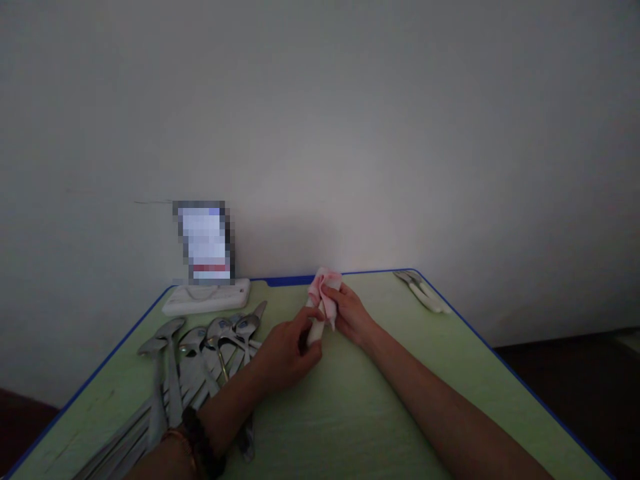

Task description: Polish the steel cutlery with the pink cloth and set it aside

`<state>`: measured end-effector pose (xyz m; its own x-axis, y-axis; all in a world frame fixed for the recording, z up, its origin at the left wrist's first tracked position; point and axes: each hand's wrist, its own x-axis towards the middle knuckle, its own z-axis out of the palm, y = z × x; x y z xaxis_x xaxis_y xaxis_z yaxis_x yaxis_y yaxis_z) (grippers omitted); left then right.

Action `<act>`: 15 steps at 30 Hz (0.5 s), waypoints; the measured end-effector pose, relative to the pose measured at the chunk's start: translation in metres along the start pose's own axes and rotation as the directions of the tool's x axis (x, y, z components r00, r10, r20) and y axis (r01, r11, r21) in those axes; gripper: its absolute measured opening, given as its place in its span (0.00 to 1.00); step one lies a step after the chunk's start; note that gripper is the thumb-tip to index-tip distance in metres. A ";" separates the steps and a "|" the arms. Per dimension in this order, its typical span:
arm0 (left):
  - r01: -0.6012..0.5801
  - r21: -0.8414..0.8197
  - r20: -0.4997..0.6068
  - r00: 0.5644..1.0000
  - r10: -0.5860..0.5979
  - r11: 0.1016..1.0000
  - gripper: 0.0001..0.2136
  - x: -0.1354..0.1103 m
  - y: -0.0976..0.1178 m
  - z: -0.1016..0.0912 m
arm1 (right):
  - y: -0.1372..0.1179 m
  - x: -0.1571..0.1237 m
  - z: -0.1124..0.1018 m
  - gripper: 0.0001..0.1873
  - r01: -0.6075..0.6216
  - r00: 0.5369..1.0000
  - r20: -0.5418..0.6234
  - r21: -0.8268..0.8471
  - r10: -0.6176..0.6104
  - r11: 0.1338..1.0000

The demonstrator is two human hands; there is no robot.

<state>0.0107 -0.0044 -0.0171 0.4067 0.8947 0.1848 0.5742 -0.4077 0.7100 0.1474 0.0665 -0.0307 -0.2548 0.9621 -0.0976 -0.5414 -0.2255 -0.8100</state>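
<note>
Grey wall (pixel 360 133), green table (pixel 340 427), and a left hand (pixel 290 350) and right hand (pixel 354 313) together over it, just below mid-frame.
A pile of metal cutlery (pixel 173 383), mostly spoons, spreads across the lower left, partly hidden by the left forearm (pixel 227 407). Left of centre, a pixelated screen (pixel 205 240) shows just above a white block (pixel 210 297). Two white-handled utensils (pixel 423 293) lie side by side right of centre, near the table's far corner. Below mid-frame, the right hand pinches a pink-and-white cloth (pixel 330 305) around a pale handle (pixel 316 330); the left hand grasps the handle's lower end between thumb and fingers. The wrapped part is hidden.
</note>
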 end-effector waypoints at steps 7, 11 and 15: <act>-0.019 0.067 0.037 0.999 0.016 0.998 0.14 0.000 0.002 -0.001 | 0.000 0.001 -0.003 0.10 0.006 1.000 -0.025 -0.010 -0.006 1.000; -0.025 0.075 0.039 0.999 0.022 0.997 0.14 0.000 0.003 -0.001 | 0.001 0.001 -0.004 0.13 0.010 1.000 -0.005 0.004 -0.010 1.000; -0.040 0.096 0.035 0.999 0.037 0.995 0.14 -0.001 0.004 -0.001 | 0.000 -0.001 -0.003 0.15 0.020 0.999 0.025 0.000 -0.020 1.000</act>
<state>0.0116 -0.0062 -0.0139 0.4523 0.8721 0.1870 0.6230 -0.4589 0.6335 0.1495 0.0663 -0.0322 -0.2633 0.9624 -0.0670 -0.5463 -0.2060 -0.8118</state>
